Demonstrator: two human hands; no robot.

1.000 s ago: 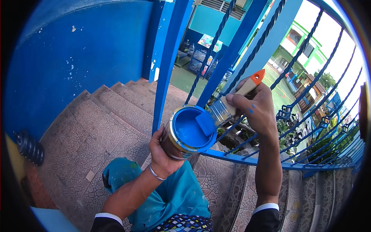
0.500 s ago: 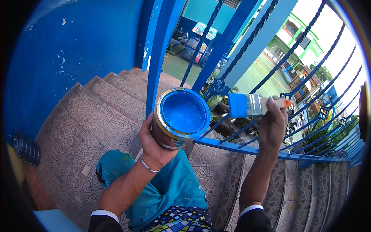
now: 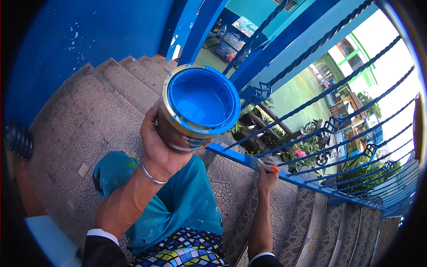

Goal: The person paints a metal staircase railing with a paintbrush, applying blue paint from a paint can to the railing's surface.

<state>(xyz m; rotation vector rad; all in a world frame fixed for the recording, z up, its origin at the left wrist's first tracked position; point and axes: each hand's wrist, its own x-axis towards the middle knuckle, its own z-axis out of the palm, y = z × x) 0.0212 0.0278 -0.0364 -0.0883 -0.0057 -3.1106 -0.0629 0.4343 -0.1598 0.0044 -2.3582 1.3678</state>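
Observation:
My left hand (image 3: 162,151) is wrapped round the lower side of an open paint can (image 3: 175,131), holding it up and tilted towards me. Bright blue paint (image 3: 202,98) fills much of the can, and its rim is smeared with blue. Lower to the right, my right hand (image 3: 267,179) is closed on a paintbrush (image 3: 263,166) with an orange-tipped handle. The brush's bristle end is at the blue bottom rail (image 3: 235,155) of the railing and seems to touch it.
Twisted blue bars (image 3: 311,102) rise from the rail, with plants (image 3: 307,153) beyond them. Tiled steps (image 3: 111,107) curve round on the left beside a blue wall (image 3: 89,40) with chipped paint. More steps (image 3: 307,222) descend at the right. A black coiled object (image 3: 20,140) sits far left.
My right hand has brought the paintbrush down and left, from up before the bars to the bottom rail. The paint can now appears larger and nearer, and the view has tilted.

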